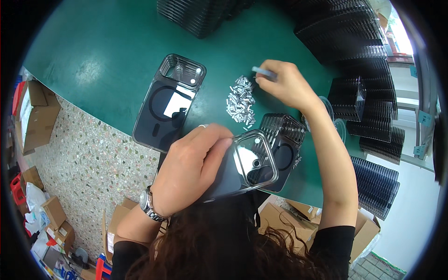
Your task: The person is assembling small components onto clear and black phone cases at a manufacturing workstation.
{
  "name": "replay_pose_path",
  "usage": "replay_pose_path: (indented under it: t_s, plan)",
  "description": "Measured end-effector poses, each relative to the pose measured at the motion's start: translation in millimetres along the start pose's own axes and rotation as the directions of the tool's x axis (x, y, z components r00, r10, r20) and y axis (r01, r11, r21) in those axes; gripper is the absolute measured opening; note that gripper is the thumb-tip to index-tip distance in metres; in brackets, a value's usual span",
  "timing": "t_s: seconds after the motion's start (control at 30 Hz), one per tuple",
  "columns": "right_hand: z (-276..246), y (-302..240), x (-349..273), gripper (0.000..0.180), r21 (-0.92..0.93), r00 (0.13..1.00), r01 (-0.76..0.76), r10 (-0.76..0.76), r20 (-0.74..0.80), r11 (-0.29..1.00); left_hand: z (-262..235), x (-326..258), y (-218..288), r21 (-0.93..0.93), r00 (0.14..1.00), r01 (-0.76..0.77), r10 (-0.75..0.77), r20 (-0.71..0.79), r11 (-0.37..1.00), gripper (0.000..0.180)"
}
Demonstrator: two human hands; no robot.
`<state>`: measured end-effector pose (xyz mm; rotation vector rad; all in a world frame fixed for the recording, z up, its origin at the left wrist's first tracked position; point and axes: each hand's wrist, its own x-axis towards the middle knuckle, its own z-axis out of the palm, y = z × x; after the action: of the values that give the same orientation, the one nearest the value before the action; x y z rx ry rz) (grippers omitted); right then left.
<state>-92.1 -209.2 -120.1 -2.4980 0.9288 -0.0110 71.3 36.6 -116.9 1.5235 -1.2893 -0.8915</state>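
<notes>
My left hand (184, 163), with a watch on its wrist, grips a clear and dark phone case (226, 175) near the table's front edge. A white dot shows at a corner of its camera opening. In my right hand (288, 86) is a thin pale pen-like tool (264, 72), blurred by motion. That hand is just right of a pile of small white and grey pieces (241, 105). Left of the pile lies a stack of phone cases (156, 114), the top one with a dark ring and two white dots. Another stack of cases (282, 156) stands beside the held one.
Tall stacks of dark cases (336, 28) line the right side of the green table (107, 60), with another stack (191, 16) at the back. Clear round containers (340, 128) sit behind my right forearm. Cardboard boxes (39, 116) stand on the speckled floor at left.
</notes>
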Motion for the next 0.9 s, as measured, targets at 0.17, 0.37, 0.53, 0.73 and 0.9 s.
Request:
replay_pose_path:
  t_s: [0.17, 0.37, 0.53, 0.73, 0.9]
  plan:
    - [-26.4, -39.4, -35.3, 0.015, 0.491, 1.000, -0.026, 0.025, 0.008, 0.871, -2.7, 6.5, 1.7, 0.092, 0.998, 0.051, -0.054, 0.037, 0.994, 0.010]
    - [-39.6, -70.4, -68.9, 0.015, 0.479, 0.989, 0.123, -0.148, 0.016, 0.869, 4.8, 15.7, 7.4, 0.085, 0.999, -0.038, 0.036, 0.020, 0.996, 0.008]
    - [-32.9, -77.9, -84.5, 0.018, 0.020, 0.896, 0.442, -0.440, -0.059, 0.897, 8.5, 18.9, 15.7, 0.101, 0.993, -0.105, 0.100, 0.057, 0.989, 0.007]
    - [-29.9, -83.8, -97.0, 0.017, -0.111, 0.887, 0.452, -0.459, -0.046, 0.885, 15.0, 17.0, 21.6, 0.107, 0.992, -0.098, 0.088, 0.089, 0.989, 0.007]
    - [-27.5, -85.8, -101.1, 0.015, -0.094, 0.921, 0.379, -0.385, -0.055, 0.921, 24.2, 19.8, 19.5, 0.093, 0.989, -0.138, 0.131, 0.070, 0.986, 0.009]
